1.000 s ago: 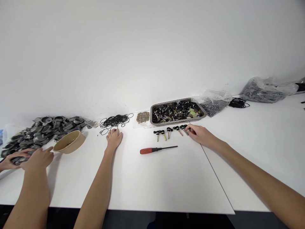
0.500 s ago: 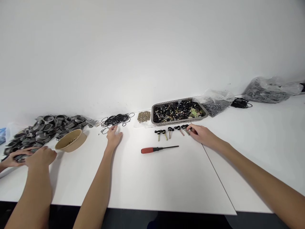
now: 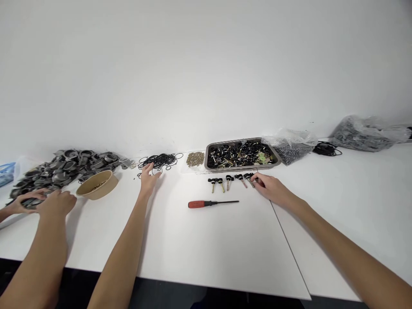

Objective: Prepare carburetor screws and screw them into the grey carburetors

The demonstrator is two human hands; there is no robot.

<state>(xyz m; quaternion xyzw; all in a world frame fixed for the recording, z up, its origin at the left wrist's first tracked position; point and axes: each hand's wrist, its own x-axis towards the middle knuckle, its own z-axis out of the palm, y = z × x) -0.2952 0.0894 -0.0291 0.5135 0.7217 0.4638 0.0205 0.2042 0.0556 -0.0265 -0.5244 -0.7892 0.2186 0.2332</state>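
Observation:
My left hand (image 3: 148, 179) is at the near edge of a loose heap of black rubber rings (image 3: 162, 160), its thumb and fingers apart and no ring visibly held. At the right end of a row of small black-headed parts with metal shafts (image 3: 228, 181), my right hand (image 3: 269, 188) has its fingers closed on the last part, mostly hidden by them. A screwdriver (image 3: 197, 204) with a red handle lies crosswise on the white table in front of the row.
A metal tray (image 3: 242, 166) holds mixed black and brass parts. Small brass pieces (image 3: 195, 159) lie beside it. Clear bags (image 3: 291, 148) stand right. To the left are a tan bowl (image 3: 109, 188), grey housings (image 3: 61, 174) and another person's hands (image 3: 57, 202) on a grey part.
My left hand's thumb and fingers have spread wider by the rings. My right hand stays at the end of the row. The view has shifted slightly.

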